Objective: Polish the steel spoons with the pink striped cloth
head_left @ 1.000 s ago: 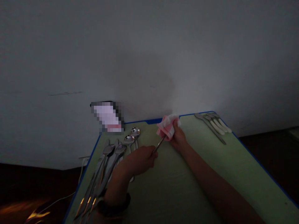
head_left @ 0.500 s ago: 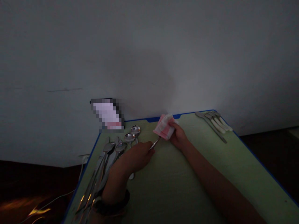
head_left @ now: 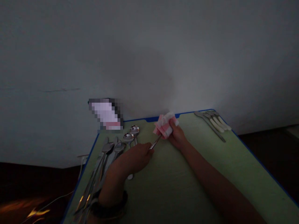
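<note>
Head-worn view, facing forward and down, near the left hand (head_left: pixel 132 158), right hand (head_left: pixel 177 135), green table (head_left: pixel 163 193), wall (head_left: pixel 149 56) beyond

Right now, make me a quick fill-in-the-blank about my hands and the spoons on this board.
The hand gripping the pink cloth is the ____ one. The left hand grips a metal shaft running into the ____. The spoons lie along the ____ side of the green board.

Missing words: right, cloth, left.

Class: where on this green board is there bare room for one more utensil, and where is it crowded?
The widest bare patch of board lies between the right arm and the blue edge, below the forks. Another lies between the forearms, below the left hand. The left side is crowded with spoons.
</note>
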`<state>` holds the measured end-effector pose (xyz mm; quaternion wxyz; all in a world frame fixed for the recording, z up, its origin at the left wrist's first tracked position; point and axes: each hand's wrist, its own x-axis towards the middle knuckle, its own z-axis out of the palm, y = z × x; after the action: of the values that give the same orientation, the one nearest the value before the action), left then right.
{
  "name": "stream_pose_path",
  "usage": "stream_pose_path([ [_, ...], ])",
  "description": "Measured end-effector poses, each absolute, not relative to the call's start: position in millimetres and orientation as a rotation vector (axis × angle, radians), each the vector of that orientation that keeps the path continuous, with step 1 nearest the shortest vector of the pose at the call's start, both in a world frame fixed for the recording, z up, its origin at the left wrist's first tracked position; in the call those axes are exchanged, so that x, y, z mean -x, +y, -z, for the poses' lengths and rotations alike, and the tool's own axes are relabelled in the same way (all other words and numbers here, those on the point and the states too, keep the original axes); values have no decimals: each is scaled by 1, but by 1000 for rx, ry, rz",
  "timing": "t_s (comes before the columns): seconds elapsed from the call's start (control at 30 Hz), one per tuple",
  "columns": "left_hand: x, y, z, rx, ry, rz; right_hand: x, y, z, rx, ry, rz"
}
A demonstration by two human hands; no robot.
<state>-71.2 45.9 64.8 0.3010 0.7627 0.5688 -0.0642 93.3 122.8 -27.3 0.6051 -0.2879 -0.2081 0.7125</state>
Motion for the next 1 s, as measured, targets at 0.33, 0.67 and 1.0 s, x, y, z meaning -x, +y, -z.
stream_pose_path([
  [0.33, 76, 46, -66, -2069, 1536, 212, -98, 122, 30, 823, -485, -1707],
  [0.67, 70, 45, -69, -2108, 1468, 249, -94, 123, 30, 755, -446, -1717],
  [1.0, 75, 44, -70, -2084, 1491, 239, -94, 127, 28, 678, -338, -1707],
])
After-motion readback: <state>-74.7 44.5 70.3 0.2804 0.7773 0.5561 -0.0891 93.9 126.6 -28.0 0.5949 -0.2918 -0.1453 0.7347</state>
